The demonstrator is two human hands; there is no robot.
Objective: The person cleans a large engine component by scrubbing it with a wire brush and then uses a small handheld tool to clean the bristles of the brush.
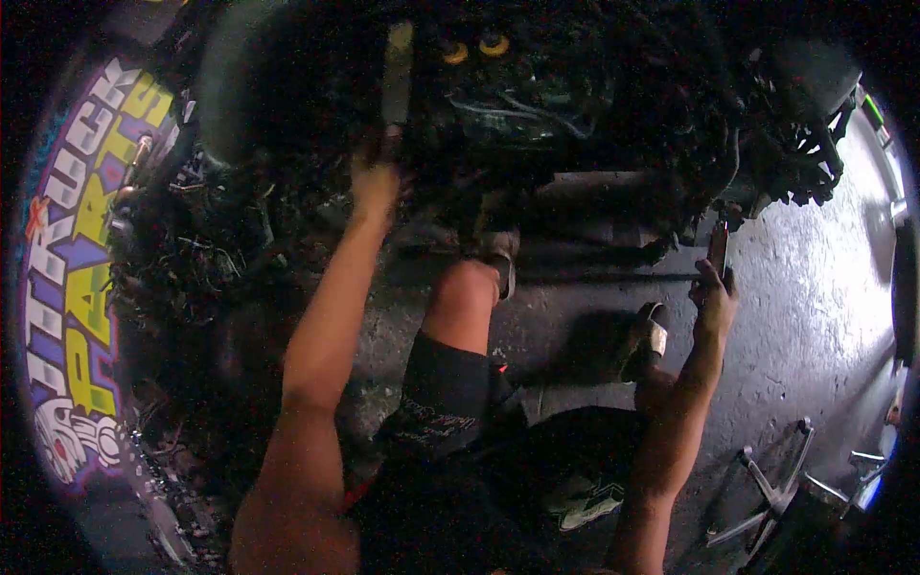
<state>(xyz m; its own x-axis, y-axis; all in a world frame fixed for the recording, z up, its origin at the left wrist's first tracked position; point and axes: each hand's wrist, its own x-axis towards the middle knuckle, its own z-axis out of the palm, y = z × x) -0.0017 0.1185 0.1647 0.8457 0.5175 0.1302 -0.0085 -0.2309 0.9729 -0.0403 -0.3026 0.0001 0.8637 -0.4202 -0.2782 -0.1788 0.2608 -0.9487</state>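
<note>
My left hand [376, 192] reaches up into the dark engine parts, closed and a little blurred. A long, flat yellowish bar [397, 72] rises from it, with a reddish-brown end at the fingers; its exact kind does not show. Out to the right, my right hand [714, 289] is closed round a slim, dark reddish handheld thing [719, 247] pointing upward, too dim to name. It is held over the grey floor [805, 287], near the lower right edge of the machinery. Two yellow round parts [494, 44] show among the dark machinery.
Dark vehicle parts and wires [192, 230] crowd the left side. Beyond them stands a banner [86, 268] with large lettering. A metal stand with splayed legs [771, 489] is on the floor at lower right. My bent knee [462, 297] is close to the machinery.
</note>
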